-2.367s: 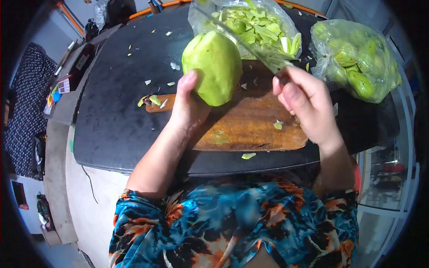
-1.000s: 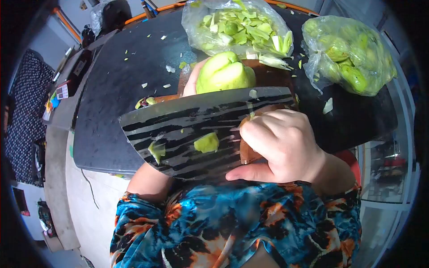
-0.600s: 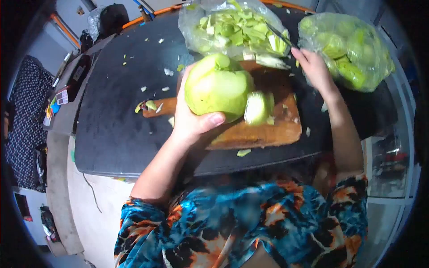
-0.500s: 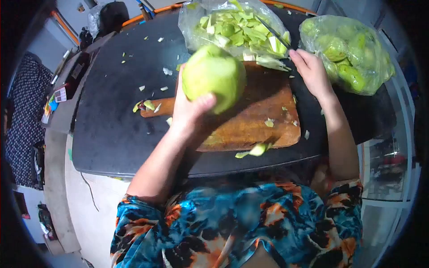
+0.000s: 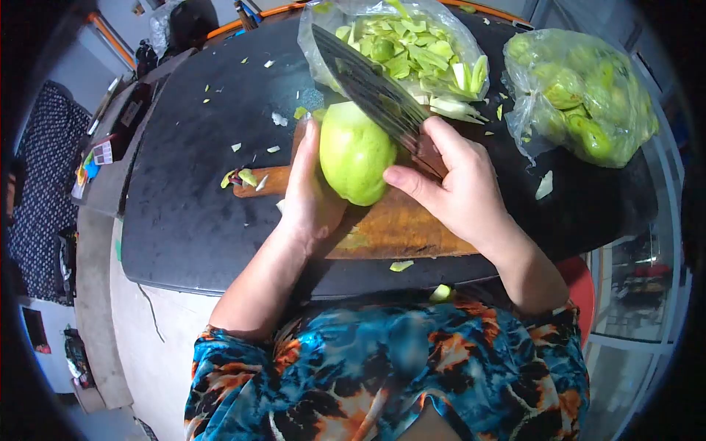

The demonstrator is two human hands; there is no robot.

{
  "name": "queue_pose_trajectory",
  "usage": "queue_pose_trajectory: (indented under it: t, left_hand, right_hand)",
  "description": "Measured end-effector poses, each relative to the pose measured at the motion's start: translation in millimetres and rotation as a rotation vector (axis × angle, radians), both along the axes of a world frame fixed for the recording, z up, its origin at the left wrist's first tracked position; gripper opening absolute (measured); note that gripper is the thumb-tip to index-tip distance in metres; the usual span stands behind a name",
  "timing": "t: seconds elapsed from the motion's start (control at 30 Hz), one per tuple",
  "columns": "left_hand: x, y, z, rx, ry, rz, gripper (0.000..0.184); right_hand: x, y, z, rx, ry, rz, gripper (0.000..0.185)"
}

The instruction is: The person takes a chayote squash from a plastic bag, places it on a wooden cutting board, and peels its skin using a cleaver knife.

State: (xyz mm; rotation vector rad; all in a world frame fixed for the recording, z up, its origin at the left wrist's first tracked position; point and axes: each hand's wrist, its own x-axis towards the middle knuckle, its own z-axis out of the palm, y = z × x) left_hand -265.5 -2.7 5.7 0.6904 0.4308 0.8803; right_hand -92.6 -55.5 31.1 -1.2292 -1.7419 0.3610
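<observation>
My left hand point(image 5: 312, 184) is wrapped round the left side of a large pale green chayote point(image 5: 357, 158), held above the cutting board. Its upper end looks paler, as if peeled, and its lower end shows creases. In my right hand point(image 5: 456, 180) is a broad-bladed knife point(image 5: 368, 84), gripped by its handle, the blade slanting up and left behind the chayote's top right side. The right thumb is at the fruit's right edge. Below lies the wooden cutting board point(image 5: 412, 228), partly hidden by my hands and the fruit.
A clear bag of green peelings point(image 5: 412, 55) lies open at the table's far side. To the right, another clear bag holds several whole green chayotes point(image 5: 588, 136). Scraps point(image 5: 401, 266) are scattered over the black table point(image 5: 191, 206). A red seat point(image 5: 577, 290) shows at lower right.
My right hand has brought the knife left from beside the peelings bag to the chayote. My left hand has turned the fruit. A green scrap now shows near my shirt front.
</observation>
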Motion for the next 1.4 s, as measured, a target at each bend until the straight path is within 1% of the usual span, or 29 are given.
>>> queue_pose_trajectory:
  t: [0.03,0.1,0.17,0.2,0.27,0.33,0.37,0.47,0.5,0.53,0.57,0.6,0.67,0.73,0.77,0.8,0.87,0.9,1.0,1.07,1.1,1.13,1.17,1.2,1.23,1.33,1.4]
  left_hand:
    - [-3.3,-1.6,-7.4,0.023,-0.072,-0.045,0.076]
    - [-2.9,-0.2,-15.5,0.196,0.011,-0.05,0.079]
    - [-0.4,-1.4,-9.8,0.242,0.079,-0.043,0.086]
    - [1.3,-2.2,-8.5,0.241,0.086,-0.029,0.085]
    - [3.0,-1.0,-6.6,0.244,0.099,-0.004,0.084]
    - [3.7,-0.1,-8.9,0.215,0.031,-0.041,0.083]
    - [3.9,-0.4,-10.7,0.198,-0.002,-0.06,0.083]
    - [0.2,1.3,-18.8,0.167,0.016,-0.071,0.08]
    - [0.0,-1.7,-9.7,0.169,0.035,-0.018,0.079]
    - [-0.7,-4.4,-1.0,0.162,0.057,0.031,0.077]
    - [-1.7,2.6,-10.1,0.091,0.018,0.147,0.071]
    - [-0.4,0.1,1.3,-0.047,-0.076,0.132,0.067]
    - [-9.4,19.3,-5.2,-0.021,-0.001,0.362,0.06]
    - [-16.3,29.8,-2.1,-0.042,-0.134,0.366,0.064]
    - [-23.7,36.5,-2.5,-0.051,-0.142,0.395,0.066]
    - [-27.2,41.6,-1.5,-0.082,-0.197,0.424,0.067]
    - [-40.3,47.6,-3.4,-0.064,-0.251,0.352,0.068]
    - [-39.3,47.5,-0.2,-0.055,-0.247,0.414,0.068]
    - [-42.6,48.5,-1.5,-0.059,-0.294,0.366,0.067]
    - [-37.7,45.5,-2.4,-0.08,-0.235,0.424,0.067]
    - [-31.4,43.2,-1.0,-0.077,-0.213,0.459,0.067]
    - [-28.4,42.0,0.4,-0.075,-0.189,0.493,0.067]
    - [-31.1,45.5,-4.3,-0.114,-0.251,0.433,0.066]
    - [-30.2,45.9,-3.4,-0.118,-0.253,0.43,0.066]
    - [-29.3,44.4,-2.0,-0.123,-0.252,0.427,0.066]
    - [-28.1,43.4,-1.2,-0.125,-0.256,0.407,0.067]
    - [-28.5,44.5,-2.6,-0.137,-0.253,0.413,0.068]
  right_hand:
    - [0.5,2.5,-1.6,0.02,0.027,0.013,0.038]
    - [0.7,4.9,1.0,0.011,0.031,-0.002,0.04]
    - [5.8,10.0,-2.1,-0.022,0.054,0.011,0.039]
    - [8.3,11.3,-3.6,-0.033,0.065,0.017,0.039]
    - [8.6,3.7,-4.6,-0.12,0.231,0.074,0.033]
    - [11.1,-4.3,-2.1,-0.187,0.347,0.109,0.03]
    - [17.5,-9.7,2.1,-0.287,0.238,0.07,0.025]
    - [19.3,-24.6,-0.6,-0.163,0.313,0.107,0.025]
    - [29.4,-31.7,-2.6,-0.095,0.058,0.094,0.03]
    - [32.9,-43.7,0.1,-0.188,0.017,0.097,0.034]
    - [35.0,-59.6,6.5,-0.286,-0.022,0.102,0.037]
    - [37.5,-74.3,10.7,-0.382,-0.064,0.11,0.041]
    - [42.1,-94.4,6.9,-0.416,-0.194,0.229,0.05]
    - [42.9,-108.9,-6.5,-0.412,-0.285,0.253,0.053]
    - [42.7,-113.2,-16.5,-0.404,-0.289,0.291,0.05]
    - [42.5,-111.5,-19.0,-0.489,-0.283,0.332,0.041]
    - [43.8,-109.3,-15.3,-0.488,-0.403,0.34,0.03]
    - [44.8,-108.9,-15.9,-0.475,-0.416,0.351,0.028]
    - [46.1,-106.3,-29.9,-0.405,-0.471,0.384,0.024]
    - [46.8,-106.0,-44.5,-0.322,-0.538,0.4,0.023]
    - [45.8,-103.8,-47.8,-0.37,-0.549,0.391,0.024]
    - [44.6,-103.6,-46.2,-0.389,-0.576,0.392,0.024]
    - [43.7,-102.9,-43.9,-0.406,-0.604,0.391,0.024]
    - [43.3,-102.0,-41.6,-0.422,-0.633,0.389,0.024]
    - [42.6,-101.3,-38.8,-0.352,-0.595,0.42,0.022]
    - [41.6,-103.2,-34.5,-0.261,-0.722,0.379,0.016]
    - [40.8,-103.1,-38.2,-0.228,-0.745,0.371,0.015]
